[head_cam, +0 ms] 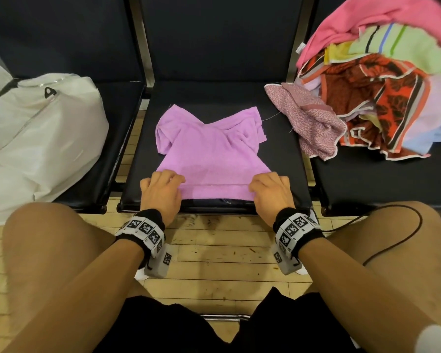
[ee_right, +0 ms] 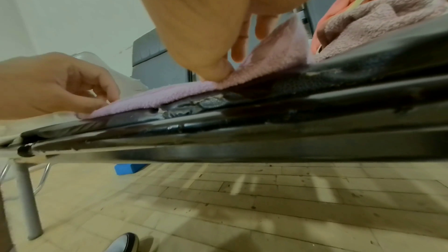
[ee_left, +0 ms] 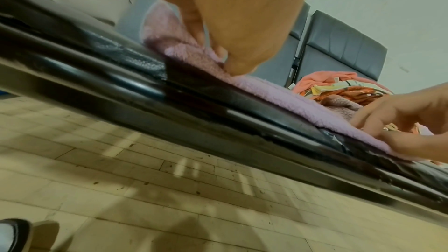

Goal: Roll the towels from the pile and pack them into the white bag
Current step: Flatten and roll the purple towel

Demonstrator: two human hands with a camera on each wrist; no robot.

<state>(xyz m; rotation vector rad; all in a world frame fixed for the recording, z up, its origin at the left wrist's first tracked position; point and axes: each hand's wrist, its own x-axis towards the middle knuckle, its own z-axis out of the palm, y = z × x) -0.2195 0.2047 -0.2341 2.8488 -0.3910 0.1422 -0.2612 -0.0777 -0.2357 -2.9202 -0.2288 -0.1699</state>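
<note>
Lilac towel [head_cam: 209, 151]: soft, light, limp terry. Left hand [head_cam: 162, 191] and right hand [head_cam: 270, 191] pinch its near-edge corners; roll evenly from there.

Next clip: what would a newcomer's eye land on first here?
The lilac towel spread on the middle black seat, with the left hand and right hand pinching its near corners. Then the colourful towel pile on the right seat, and the white bag slumped on the left one.
</note>
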